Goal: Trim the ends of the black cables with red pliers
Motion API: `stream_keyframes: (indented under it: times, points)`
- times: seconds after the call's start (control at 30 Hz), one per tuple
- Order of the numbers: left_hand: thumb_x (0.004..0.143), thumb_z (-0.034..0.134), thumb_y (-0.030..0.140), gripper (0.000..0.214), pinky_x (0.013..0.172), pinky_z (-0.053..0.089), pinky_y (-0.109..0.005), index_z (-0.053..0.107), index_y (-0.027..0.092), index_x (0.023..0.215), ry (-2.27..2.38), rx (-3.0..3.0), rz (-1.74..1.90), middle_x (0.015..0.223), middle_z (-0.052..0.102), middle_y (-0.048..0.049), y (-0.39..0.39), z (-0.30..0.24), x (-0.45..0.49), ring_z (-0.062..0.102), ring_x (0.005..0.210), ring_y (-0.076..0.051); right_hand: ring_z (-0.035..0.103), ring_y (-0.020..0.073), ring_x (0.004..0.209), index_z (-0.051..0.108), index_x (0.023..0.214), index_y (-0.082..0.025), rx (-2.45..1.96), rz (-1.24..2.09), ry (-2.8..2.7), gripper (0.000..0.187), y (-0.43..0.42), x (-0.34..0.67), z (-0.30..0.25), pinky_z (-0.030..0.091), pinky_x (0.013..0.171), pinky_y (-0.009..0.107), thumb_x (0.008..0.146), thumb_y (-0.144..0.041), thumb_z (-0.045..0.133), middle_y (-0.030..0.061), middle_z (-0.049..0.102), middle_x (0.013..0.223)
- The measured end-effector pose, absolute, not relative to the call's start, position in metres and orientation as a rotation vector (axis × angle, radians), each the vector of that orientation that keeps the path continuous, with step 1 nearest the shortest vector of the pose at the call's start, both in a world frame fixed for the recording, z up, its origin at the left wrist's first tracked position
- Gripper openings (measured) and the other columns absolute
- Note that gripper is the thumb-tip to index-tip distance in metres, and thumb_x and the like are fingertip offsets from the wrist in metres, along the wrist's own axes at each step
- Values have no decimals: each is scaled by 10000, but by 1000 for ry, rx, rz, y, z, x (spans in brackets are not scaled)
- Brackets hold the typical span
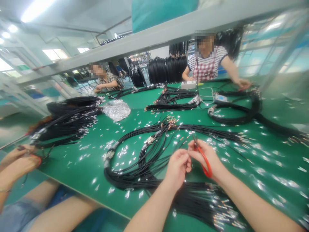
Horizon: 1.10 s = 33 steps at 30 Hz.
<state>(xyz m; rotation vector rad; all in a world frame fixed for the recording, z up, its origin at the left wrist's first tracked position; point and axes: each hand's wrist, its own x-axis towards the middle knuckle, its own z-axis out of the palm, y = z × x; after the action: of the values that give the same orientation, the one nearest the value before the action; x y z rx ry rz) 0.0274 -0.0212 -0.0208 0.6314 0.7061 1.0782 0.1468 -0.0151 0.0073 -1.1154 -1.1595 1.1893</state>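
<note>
My right hand (209, 154) is closed around red-handled scissors (207, 165), their dark blades pointing up and away from me. Close beside it, my left hand (178, 166) pinches thumb against fingers; whatever sits between the fingertips is too small to make out. The fingertips of both hands meet or nearly meet. Under and in front of them lies a looped bundle of thin black cables (116, 178). More black cable ends with pale and copper-coloured tips (223, 209) fan out below my forearms.
Small clear plastic scraps litter the green table (79, 174). A clear plastic bag (117, 110) lies near a cable pile (70, 119). At left, a co-worker's hands (21, 161) hold a red-handled tool. Two people sit opposite. A grey beam (120, 46) crosses above the table.
</note>
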Motion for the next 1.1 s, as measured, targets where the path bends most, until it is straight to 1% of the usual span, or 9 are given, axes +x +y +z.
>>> stream_keyframes:
  times: [0.17,0.27,0.37,0.6,0.7,0.8,0.9,0.97,1.1]
  points:
    - [594,713,215,245,439,259,-196,528,140,736,718,671,1121,548,497,35,-21,-22,29,421,453,-54,524,132,610,551,713,-202,-1115,1167,-1191,146,-14,150,7,444,615,283,602,-194,645,-26,550,648]
    - [603,712,231,228,437,246,-198,537,131,709,742,685,1121,537,496,32,-23,-23,31,413,446,-51,501,119,585,534,710,-196,-1092,1202,-1183,141,-13,152,4,421,581,262,597,-138,597,-34,531,629]
    - [621,701,258,215,431,224,-197,546,120,676,748,702,1084,537,505,16,-24,-24,32,407,444,-49,485,109,555,520,727,-191,-1032,1331,-1126,146,-13,153,-1,399,537,248,606,-119,557,-37,520,632]
    - [621,698,271,229,407,172,-194,550,97,635,641,664,840,515,477,5,-20,-24,24,378,405,-41,500,108,579,496,734,-186,-979,1481,-1133,156,-13,160,-3,389,557,239,626,-113,581,-38,521,642]
    - [624,692,286,242,395,160,-195,537,101,618,593,666,725,522,473,3,-17,-25,20,369,393,-42,491,109,594,500,736,-182,-987,1528,-1238,147,-10,164,-3,387,570,243,646,-169,616,-35,516,653]
    - [626,683,265,213,415,237,-202,524,123,621,634,700,848,520,491,8,-16,-25,21,407,423,-62,461,100,575,511,725,-177,-1133,1315,-1310,185,-7,166,-2,377,572,244,633,-239,659,-44,494,640]
    - [611,689,216,178,525,342,-222,531,135,624,795,800,1079,541,535,8,-17,-24,25,461,501,-80,439,93,535,502,732,-185,-1232,1192,-1283,191,-8,163,0,365,543,242,661,-292,643,-53,480,617]
    - [587,700,187,171,575,358,-222,538,134,603,918,877,1179,554,544,15,-18,-25,27,465,534,-79,451,98,540,501,753,-191,-1229,1190,-1282,186,-10,159,1,377,542,242,688,-313,626,-49,491,627]
    - [579,701,191,170,574,354,-218,539,142,581,1057,987,1271,541,516,38,-20,-26,28,445,533,-77,508,124,623,513,777,-198,-1188,1069,-1367,199,-16,151,2,422,595,252,662,-290,647,-29,527,678]
